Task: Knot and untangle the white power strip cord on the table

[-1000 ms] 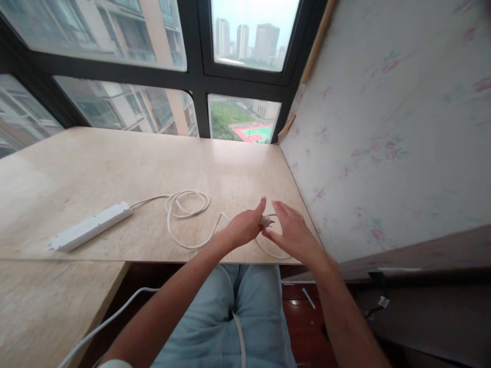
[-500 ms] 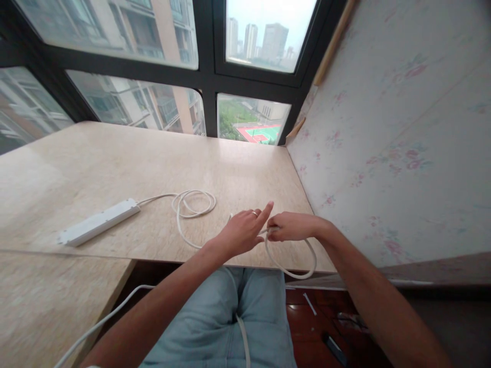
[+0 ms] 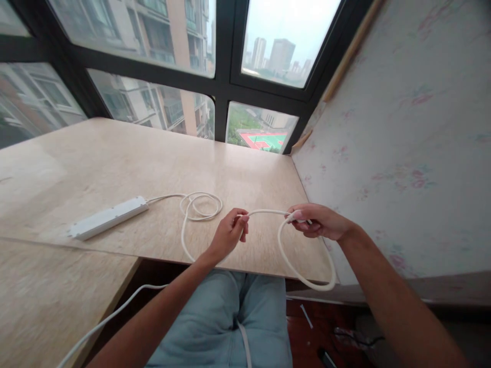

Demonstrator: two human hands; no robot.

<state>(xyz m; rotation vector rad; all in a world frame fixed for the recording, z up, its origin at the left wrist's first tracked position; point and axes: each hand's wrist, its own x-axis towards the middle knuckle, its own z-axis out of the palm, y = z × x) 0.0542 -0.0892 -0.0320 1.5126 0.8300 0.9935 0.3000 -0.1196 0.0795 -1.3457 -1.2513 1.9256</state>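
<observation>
A white power cord (image 3: 268, 211) stretches between my two hands in a short, slightly arched span. My left hand (image 3: 229, 232) pinches it between thumb and fingers above the front of the stone ledge. To the right, my right hand (image 3: 316, 221) is closed around the same cord, where a round loop of it hangs down past the ledge's edge. Further left lies a white power strip (image 3: 109, 217), flat on the ledge. Cord leaves its right end and forms loose coils behind my left hand.
The beige stone ledge (image 3: 126, 158) runs under dark-framed windows (image 3: 220, 117). Floral wallpaper (image 3: 402, 153) covers the wall at right. Another cord stretch crosses the ledge's lower left corner (image 3: 111, 314). Small items lie on the dark red floor (image 3: 303, 342) below.
My hands have moved apart, drawing out a span of cord between them. My left hand's fingers have closed on the cord; my right hand has shifted right with the loop. The view has shifted slightly.
</observation>
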